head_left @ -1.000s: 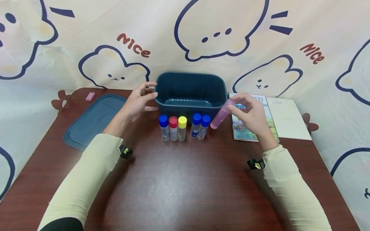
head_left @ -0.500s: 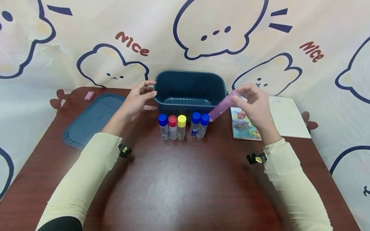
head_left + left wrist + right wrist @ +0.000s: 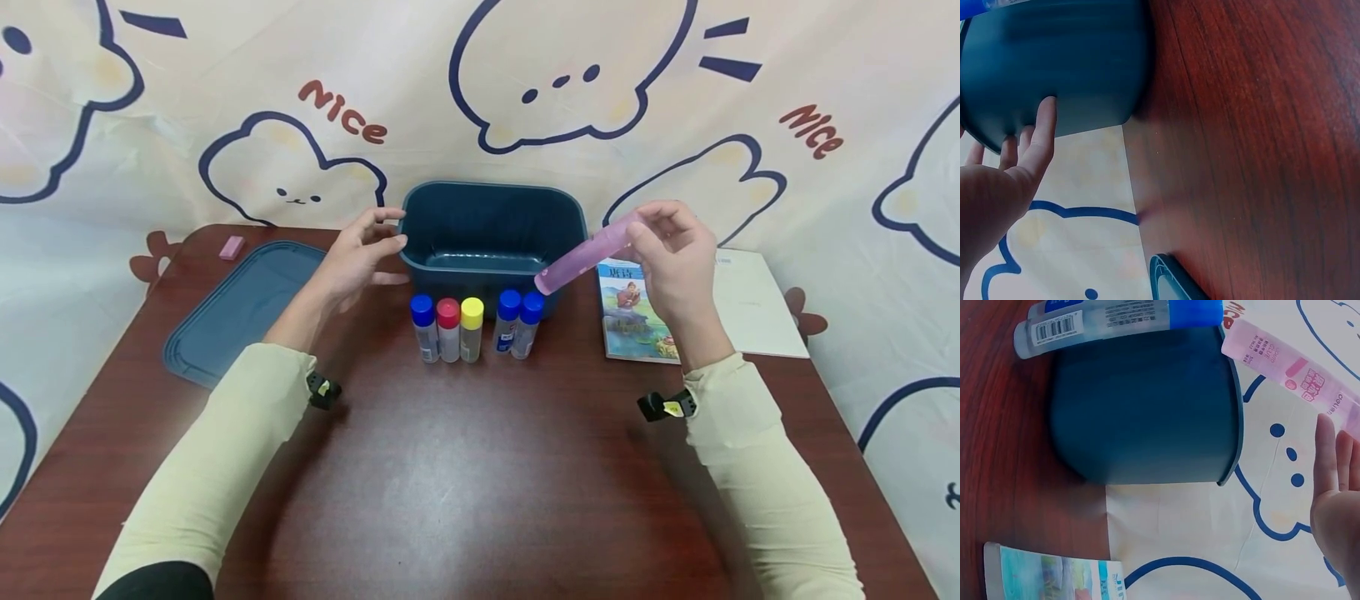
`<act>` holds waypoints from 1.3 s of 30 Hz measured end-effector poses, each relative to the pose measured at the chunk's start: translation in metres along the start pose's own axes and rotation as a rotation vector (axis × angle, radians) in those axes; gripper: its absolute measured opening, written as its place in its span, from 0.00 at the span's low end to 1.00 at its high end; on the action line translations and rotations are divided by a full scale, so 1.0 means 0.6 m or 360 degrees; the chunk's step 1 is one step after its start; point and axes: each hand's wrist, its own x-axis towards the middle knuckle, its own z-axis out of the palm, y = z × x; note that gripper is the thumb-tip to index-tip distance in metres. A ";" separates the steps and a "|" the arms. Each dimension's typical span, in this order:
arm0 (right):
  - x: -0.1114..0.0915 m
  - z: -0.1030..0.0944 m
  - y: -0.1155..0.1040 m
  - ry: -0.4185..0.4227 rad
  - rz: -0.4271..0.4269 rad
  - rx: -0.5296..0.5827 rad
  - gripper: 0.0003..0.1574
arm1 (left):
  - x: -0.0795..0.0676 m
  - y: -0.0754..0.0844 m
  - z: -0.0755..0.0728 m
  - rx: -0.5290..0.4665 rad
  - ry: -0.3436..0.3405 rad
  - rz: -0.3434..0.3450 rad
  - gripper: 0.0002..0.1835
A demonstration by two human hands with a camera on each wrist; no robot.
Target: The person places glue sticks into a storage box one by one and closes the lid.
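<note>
High at the right front corner of a dark teal bin (image 3: 491, 283), my right hand (image 3: 678, 254) pinches a pink glue bottle (image 3: 588, 257) by its upper end. The bottle slants down to the left, its lower end above the blue caps; glue lettering shows on it in the right wrist view. Fairly straight fingers of my left hand (image 3: 356, 262) touch the bin's left side. Upright before the bin stand clear glue bottles: one red-capped (image 3: 448, 332), one yellow-capped (image 3: 471, 331), and blue-capped ones (image 3: 424, 330) at left and right (image 3: 527, 327).
A teal lid (image 3: 240, 308) lies flat on the left of the brown table (image 3: 450, 467), with a small pink block (image 3: 232, 247) behind it. Right of the bin lie a colourful book (image 3: 633, 321) and a pale book (image 3: 757, 308). A printed cloth (image 3: 420, 50) hangs behind.
My right hand has lifted the pink glue bottle up and slightly right, tipping it closer to level. The left hand stays against the bin.
</note>
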 end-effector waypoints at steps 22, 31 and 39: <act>0.006 0.021 0.000 0.0051 -0.0095 -0.0033 0.12 | -0.001 -0.004 0.000 0.0010 0.0021 -0.0001 0.27; 0.009 0.027 0.011 0.0017 -0.0069 -0.0122 0.12 | -0.001 -0.004 0.000 0.0014 0.0028 -0.0010 0.28; 0.018 0.038 0.017 0.0052 0.0110 -0.0135 0.12 | -0.001 -0.005 -0.001 0.0018 0.0016 0.0012 0.28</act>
